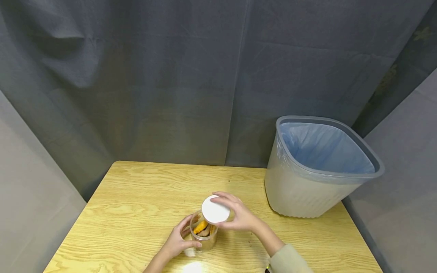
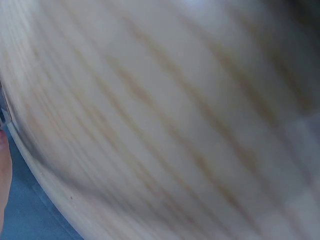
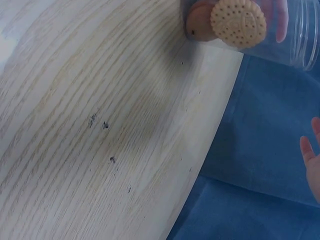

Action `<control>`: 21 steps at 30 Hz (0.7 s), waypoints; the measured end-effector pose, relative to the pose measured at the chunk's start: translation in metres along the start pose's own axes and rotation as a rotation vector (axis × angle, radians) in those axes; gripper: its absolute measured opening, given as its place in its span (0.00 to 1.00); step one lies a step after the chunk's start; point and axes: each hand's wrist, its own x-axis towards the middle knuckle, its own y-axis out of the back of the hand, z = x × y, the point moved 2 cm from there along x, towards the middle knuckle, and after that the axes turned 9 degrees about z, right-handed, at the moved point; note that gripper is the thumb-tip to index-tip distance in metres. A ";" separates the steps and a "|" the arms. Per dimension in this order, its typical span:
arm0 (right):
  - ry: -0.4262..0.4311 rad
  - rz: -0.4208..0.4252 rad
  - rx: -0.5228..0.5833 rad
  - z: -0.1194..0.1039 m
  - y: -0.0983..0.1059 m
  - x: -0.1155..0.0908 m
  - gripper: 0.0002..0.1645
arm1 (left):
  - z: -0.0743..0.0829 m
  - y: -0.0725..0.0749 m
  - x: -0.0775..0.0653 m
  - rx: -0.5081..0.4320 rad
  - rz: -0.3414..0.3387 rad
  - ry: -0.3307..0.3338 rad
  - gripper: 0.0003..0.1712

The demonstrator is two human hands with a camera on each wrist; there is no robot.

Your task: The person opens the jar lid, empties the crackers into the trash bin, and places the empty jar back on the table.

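While the half-curled left hand [image 1: 177, 238] grips a clear jar [image 1: 209, 243] of biscuits [image 3: 238, 23] on the wooden table [image 1: 146, 201], the right hand [image 1: 237, 215] (forearm slanting inward) pinches a round white lid [image 1: 215, 210] over its mouth.

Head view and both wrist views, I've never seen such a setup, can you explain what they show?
There's no robot here, just a person's bare hands. The head view comes from a camera worn on the head, the others from each wrist. The left hand grips a clear jar with food inside; the right hand holds a white lid near its mouth. A lined bin stands on the tabletop's right side. The left wrist view is mostly blurred tabletop; the right one shows a round biscuit inside the jar.
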 end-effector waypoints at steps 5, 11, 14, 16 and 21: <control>0.002 0.031 -0.005 0.000 0.007 -0.002 0.41 | -0.002 0.000 0.000 0.004 0.006 -0.002 0.47; 0.020 0.060 -0.016 0.003 0.010 -0.006 0.40 | -0.002 0.000 0.000 0.008 0.008 -0.004 0.48; 0.025 0.074 -0.020 0.005 0.011 -0.009 0.40 | -0.002 0.000 0.000 0.006 0.008 0.000 0.48; 0.023 0.083 -0.022 0.006 0.012 -0.011 0.40 | -0.002 0.000 0.000 0.007 0.009 0.002 0.48; 0.020 0.099 -0.026 0.006 0.016 -0.017 0.40 | -0.002 0.000 0.000 0.010 0.012 0.007 0.48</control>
